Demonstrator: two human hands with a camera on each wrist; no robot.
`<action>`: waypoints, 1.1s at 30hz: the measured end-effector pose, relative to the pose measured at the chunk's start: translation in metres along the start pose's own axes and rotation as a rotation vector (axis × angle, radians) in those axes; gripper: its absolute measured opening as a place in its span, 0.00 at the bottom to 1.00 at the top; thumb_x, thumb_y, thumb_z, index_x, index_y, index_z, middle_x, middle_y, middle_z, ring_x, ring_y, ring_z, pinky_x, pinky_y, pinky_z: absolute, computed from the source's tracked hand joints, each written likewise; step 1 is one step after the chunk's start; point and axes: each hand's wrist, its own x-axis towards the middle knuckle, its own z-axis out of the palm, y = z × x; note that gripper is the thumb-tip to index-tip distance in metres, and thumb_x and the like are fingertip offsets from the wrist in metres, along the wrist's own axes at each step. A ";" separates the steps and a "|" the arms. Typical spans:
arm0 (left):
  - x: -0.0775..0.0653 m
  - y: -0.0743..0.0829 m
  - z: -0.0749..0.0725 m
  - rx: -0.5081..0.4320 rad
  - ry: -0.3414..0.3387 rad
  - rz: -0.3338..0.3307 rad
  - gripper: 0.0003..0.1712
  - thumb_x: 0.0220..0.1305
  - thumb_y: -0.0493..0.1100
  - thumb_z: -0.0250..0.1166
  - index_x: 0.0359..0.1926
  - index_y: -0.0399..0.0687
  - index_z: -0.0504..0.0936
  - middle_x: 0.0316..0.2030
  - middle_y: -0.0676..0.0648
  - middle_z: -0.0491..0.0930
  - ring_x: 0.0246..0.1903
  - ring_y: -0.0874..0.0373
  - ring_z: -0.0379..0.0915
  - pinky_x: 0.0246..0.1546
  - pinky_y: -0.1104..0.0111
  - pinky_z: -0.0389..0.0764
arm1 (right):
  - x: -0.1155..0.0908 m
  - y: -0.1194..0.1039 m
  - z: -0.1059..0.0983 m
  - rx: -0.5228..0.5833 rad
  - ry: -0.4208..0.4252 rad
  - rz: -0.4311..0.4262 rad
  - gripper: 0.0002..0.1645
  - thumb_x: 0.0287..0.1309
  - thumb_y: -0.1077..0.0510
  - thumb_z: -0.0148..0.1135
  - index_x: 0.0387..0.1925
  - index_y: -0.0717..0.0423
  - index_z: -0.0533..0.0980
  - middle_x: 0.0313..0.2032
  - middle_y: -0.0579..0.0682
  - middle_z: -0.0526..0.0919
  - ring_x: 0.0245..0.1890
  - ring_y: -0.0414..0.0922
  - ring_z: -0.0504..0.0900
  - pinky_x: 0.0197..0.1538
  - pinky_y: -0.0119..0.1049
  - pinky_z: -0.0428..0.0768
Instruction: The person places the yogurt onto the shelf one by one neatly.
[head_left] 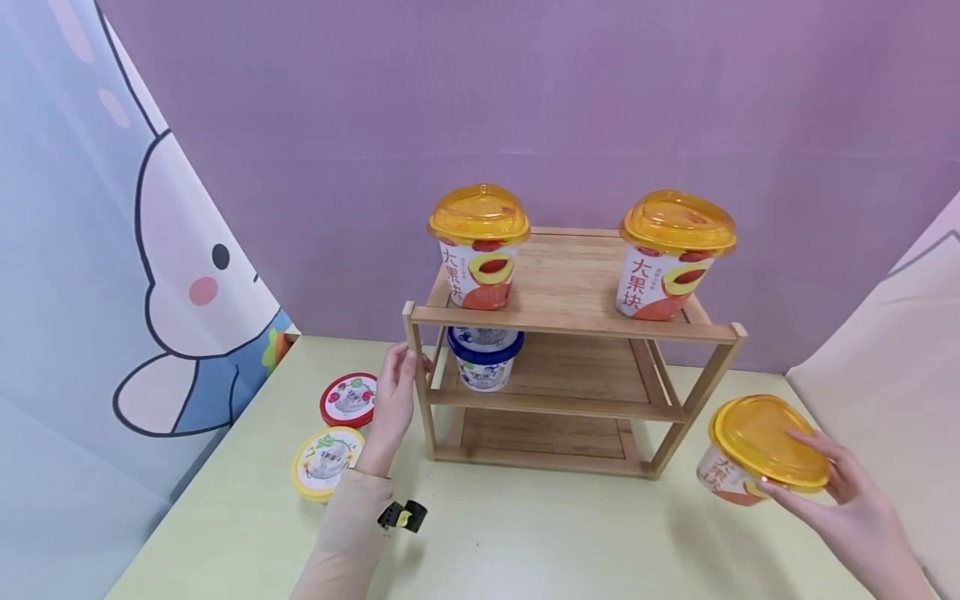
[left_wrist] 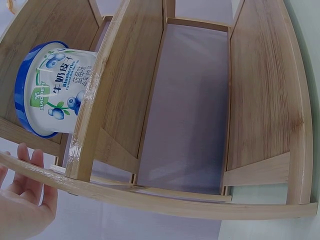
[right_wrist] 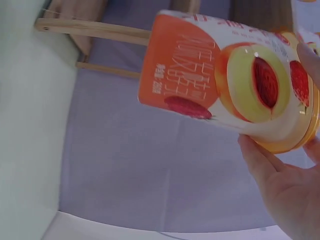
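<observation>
My right hand [head_left: 862, 508] grips a yogurt cup [head_left: 765, 437] by its orange domed lid, to the right of a wooden rack [head_left: 555, 406] and above the table. Peach pictures on that cup face the right wrist view. At the rack's left front post, my left hand [head_left: 392, 408] holds the wood with curled fingers [left_wrist: 36, 175]. Two matching cups stand on the top shelf, one on the left [head_left: 486, 258] and another on the right [head_left: 667, 267]. On the middle shelf, near my left hand, sits a blue-lidded blueberry yogurt cup [left_wrist: 57, 90], partly hidden by the rack.
Left of the rack, a red-lidded cup [head_left: 349, 398] and a yellow-lidded cup [head_left: 324, 462] stand on the pale table [head_left: 540, 542], both partly covered by my left arm. A purple cloth [head_left: 525, 100] hangs behind, and a cartoon-printed cloth [head_left: 191, 250] is at the left.
</observation>
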 end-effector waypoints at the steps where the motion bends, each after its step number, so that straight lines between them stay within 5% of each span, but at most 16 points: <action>1: 0.000 0.000 0.000 -0.001 0.001 0.000 0.15 0.69 0.40 0.42 0.49 0.32 0.63 0.32 0.40 0.72 0.38 0.50 0.69 0.45 0.65 0.67 | 0.000 -0.001 -0.001 0.001 -0.011 0.005 0.44 0.37 0.75 0.66 0.59 0.56 0.63 0.55 0.31 0.61 0.48 0.18 0.63 0.42 0.10 0.63; 10: -0.001 0.012 0.002 -0.003 -0.005 -0.024 0.13 0.68 0.35 0.40 0.49 0.30 0.63 0.30 0.48 0.72 0.39 0.46 0.68 0.45 0.65 0.66 | 0.000 -0.016 -0.007 0.033 -0.083 0.026 0.43 0.37 0.76 0.65 0.59 0.55 0.63 0.55 0.29 0.62 0.46 0.17 0.63 0.39 0.12 0.67; 21: 0.001 0.000 0.000 -0.004 -0.006 0.004 0.15 0.69 0.40 0.42 0.49 0.32 0.64 0.32 0.41 0.72 0.38 0.54 0.68 0.46 0.63 0.65 | 0.009 -0.039 0.005 0.261 -0.150 -0.168 0.45 0.25 0.87 0.61 0.54 0.68 0.65 0.57 0.39 0.64 0.53 0.27 0.65 0.46 0.14 0.65; 33: 0.000 -0.002 0.000 -0.002 -0.002 -0.002 0.15 0.69 0.40 0.42 0.49 0.32 0.63 0.32 0.41 0.72 0.38 0.55 0.68 0.46 0.63 0.64 | 0.029 -0.063 0.026 0.200 -0.180 -0.223 0.42 0.26 0.84 0.64 0.52 0.67 0.66 0.52 0.38 0.67 0.50 0.28 0.68 0.46 0.15 0.66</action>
